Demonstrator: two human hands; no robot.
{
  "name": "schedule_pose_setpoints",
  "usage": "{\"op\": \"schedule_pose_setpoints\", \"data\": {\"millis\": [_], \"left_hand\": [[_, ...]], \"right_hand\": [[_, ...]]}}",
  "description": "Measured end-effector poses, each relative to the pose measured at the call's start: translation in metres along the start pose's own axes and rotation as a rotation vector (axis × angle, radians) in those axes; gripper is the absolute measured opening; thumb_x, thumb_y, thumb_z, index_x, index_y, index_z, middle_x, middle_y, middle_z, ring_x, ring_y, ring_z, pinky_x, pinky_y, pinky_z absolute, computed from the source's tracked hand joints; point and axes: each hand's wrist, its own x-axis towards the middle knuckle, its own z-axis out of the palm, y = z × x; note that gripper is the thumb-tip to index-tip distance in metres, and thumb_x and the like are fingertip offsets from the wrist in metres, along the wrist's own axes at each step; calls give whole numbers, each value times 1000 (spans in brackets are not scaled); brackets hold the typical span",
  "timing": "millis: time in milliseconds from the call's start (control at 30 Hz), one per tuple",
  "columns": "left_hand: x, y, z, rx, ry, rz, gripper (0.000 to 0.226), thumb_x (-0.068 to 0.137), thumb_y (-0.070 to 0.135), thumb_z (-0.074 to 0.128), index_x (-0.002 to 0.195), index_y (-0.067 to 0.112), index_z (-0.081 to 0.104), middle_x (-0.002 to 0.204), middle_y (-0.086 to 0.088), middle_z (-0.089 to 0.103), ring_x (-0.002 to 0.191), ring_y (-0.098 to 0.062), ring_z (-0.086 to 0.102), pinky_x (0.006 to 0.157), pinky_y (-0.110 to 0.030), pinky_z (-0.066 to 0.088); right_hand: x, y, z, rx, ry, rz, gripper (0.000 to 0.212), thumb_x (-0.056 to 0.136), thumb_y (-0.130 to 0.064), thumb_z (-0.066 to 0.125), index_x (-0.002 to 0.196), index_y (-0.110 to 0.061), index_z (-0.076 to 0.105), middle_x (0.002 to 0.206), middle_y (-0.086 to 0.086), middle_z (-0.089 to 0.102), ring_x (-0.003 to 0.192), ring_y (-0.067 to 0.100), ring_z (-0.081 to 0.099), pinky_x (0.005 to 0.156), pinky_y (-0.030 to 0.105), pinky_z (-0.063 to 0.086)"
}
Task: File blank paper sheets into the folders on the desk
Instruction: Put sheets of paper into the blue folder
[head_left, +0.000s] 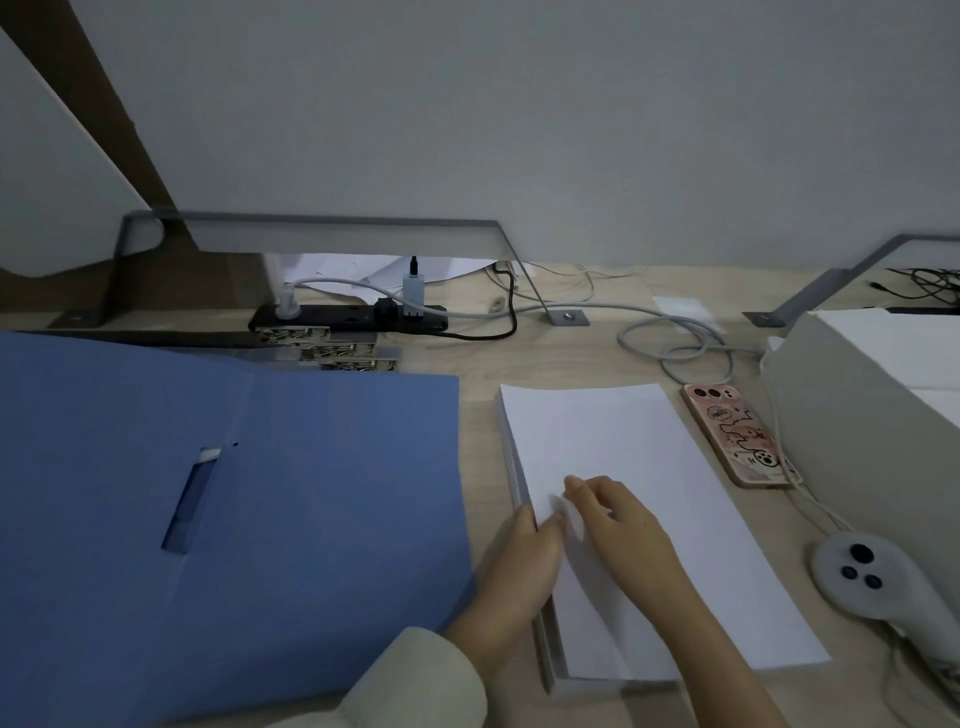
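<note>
Here, left hand (519, 564), right hand (621, 527) on paper stack (623, 441).

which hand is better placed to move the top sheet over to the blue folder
Left, probably. The left hand sits at the left edge of the paper stack, right beside the blue folder; the right hand rests on top of the stack, farther from it.
</note>
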Motion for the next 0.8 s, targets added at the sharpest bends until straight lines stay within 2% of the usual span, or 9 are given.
{"op": "schedule_pose_setpoints", "data": {"millis": [33, 100, 200, 367, 467, 533, 667, 733, 800], "left_hand": [[1, 0, 3, 5, 35, -11, 11, 99, 31, 35, 100, 35, 45, 92, 17, 52, 87, -4, 53, 89, -28, 45], [3, -4, 8, 38, 71, -6, 18, 96, 24, 37, 90, 37, 47, 99, 8, 60, 91, -11, 58, 91, -35, 49], [-5, -1, 5, 49, 170, 25, 27, 96, 19, 38, 119, 28, 48, 119, 5, 57, 101, -16, 55, 90, -32, 47], [-34, 3, -34, -156, 198, 152, 31, 97, 16, 42, 125, 27, 49, 123, 12, 57, 112, -10, 54, 101, -32, 41], [-53, 3, -62, -198, 215, 201, 29, 97, 15, 43, 123, 24, 53, 120, 8, 63, 110, -11, 59, 101, -37, 45], [-65, 3, -80, -215, 272, 239, 27, 98, 13, 42, 117, 28, 53, 117, 12, 62, 107, -4, 58, 97, -28, 45], [-90, -6, -118, -193, 375, 263, 28, 97, 14, 43, 99, 40, 53, 103, 27, 58, 94, 11, 54, 78, -11, 43], [-105, -15, -139, -190, 418, 240, 22, 96, 16, 46, 104, 32, 59, 104, 16, 66, 98, -2, 63, 84, -18, 49], [-119, -26, -160, -198, 490, 230, 19, 96, 18, 47, 109, 24, 59, 103, 6, 68, 93, -5, 66, 77, -16, 52]], "right_hand": [[1, 1, -2, 20, -15, 12, 29, 96, -39, 37, 106, -20, 56, 104, -5, 58, 98, 10, 54, 80, 21, 36], [0, 4, -10, 70, -30, 23, 28, 96, -35, 38, 111, -19, 56, 105, -6, 57, 102, 12, 54, 81, 20, 36], [-5, 11, -30, 99, 39, 28, 27, 95, -27, 46, 119, -20, 55, 121, -1, 55, 114, 17, 51, 88, 25, 37], [-20, 20, -59, 116, 162, 63, 50, 90, -23, 54, 138, -21, 40, 143, 5, 41, 129, 23, 42, 106, 41, 34], [-31, 12, -63, 342, 24, 109, 36, 93, -24, 51, 127, -19, 47, 118, 3, 60, 95, 15, 58, 82, 33, 45], [-40, 0, -57, 553, -159, 121, 17, 93, -20, 50, 108, -19, 59, 95, -3, 70, 84, 10, 63, 69, 27, 45], [-45, -17, -18, 673, -276, 56, 18, 91, -12, 51, 102, -16, 64, 99, 5, 74, 94, 25, 67, 81, 41, 51], [-47, -25, 2, 645, -294, 30, 20, 91, -12, 51, 106, -15, 65, 99, 5, 74, 96, 28, 67, 89, 48, 49], [-51, -34, 18, 646, -321, 14, 20, 91, -12, 51, 106, -14, 65, 93, 0, 75, 88, 22, 70, 82, 41, 52]]}}
